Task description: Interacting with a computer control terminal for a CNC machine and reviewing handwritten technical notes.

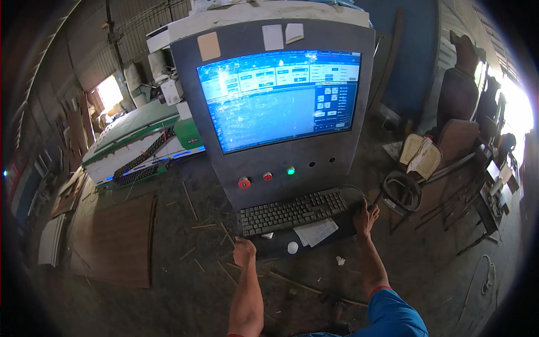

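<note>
A grey control console stands before me, with a lit blue-and-white screen [281,101]. Below it a black keyboard [295,212] lies on a dark shelf [269,247]. My left hand [245,251] is closed at the shelf's left front corner and appears to grip its edge. My right hand [366,218] is at the shelf's right end, its fingers curled over what seems to be a computer mouse. A thin cable runs toward that hand, which hides most of the mouse. Paper sheets [316,232] and a small white round object [292,247] lie in front of the keyboard.
A red knob [244,182], a red button [268,176] and a lit green button [291,171] sit under the screen. Left stands a green-and-white machine [140,147]; wooden panels [115,241] lie nearer. Chairs [457,140] and a black ring-shaped object [402,192] are right. Wood strips [295,282] litter the floor.
</note>
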